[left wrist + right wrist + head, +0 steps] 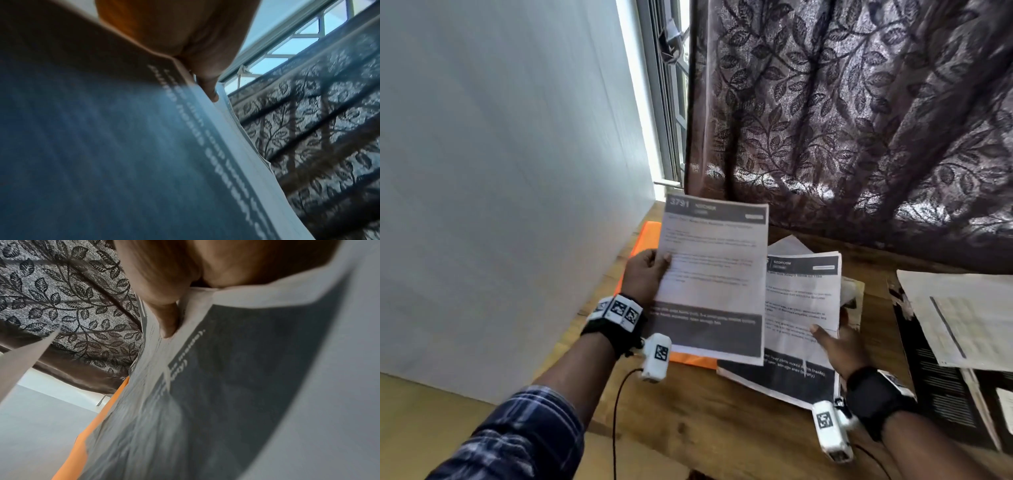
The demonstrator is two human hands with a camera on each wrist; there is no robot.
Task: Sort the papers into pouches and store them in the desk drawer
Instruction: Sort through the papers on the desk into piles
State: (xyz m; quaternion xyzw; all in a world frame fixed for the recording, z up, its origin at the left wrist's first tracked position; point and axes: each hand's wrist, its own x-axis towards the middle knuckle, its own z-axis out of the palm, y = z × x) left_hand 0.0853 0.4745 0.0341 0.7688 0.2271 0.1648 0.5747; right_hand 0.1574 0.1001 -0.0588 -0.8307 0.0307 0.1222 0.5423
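Note:
My left hand [649,270] pinches the left edge of a printed sheet [714,274] with a dark header reading 3791, lifted above an orange pouch [647,236] that lies flat on the wooden desk [722,425]. The left wrist view shows that sheet [123,162] close up with my thumb [207,84] on its edge. My right hand [837,341] holds a stack of printed papers [801,308] headed BEDROOM, thumb on top, fingers hidden beneath. In the right wrist view my thumb [166,319] presses on this stack [226,378], with the orange pouch [92,434] beyond.
More papers and a dark booklet [955,322] lie at the right end of the desk. A leaf-patterned curtain [859,113] hangs behind it, a window [671,85] shows at its left, and a white wall [500,171] borders the desk's left side.

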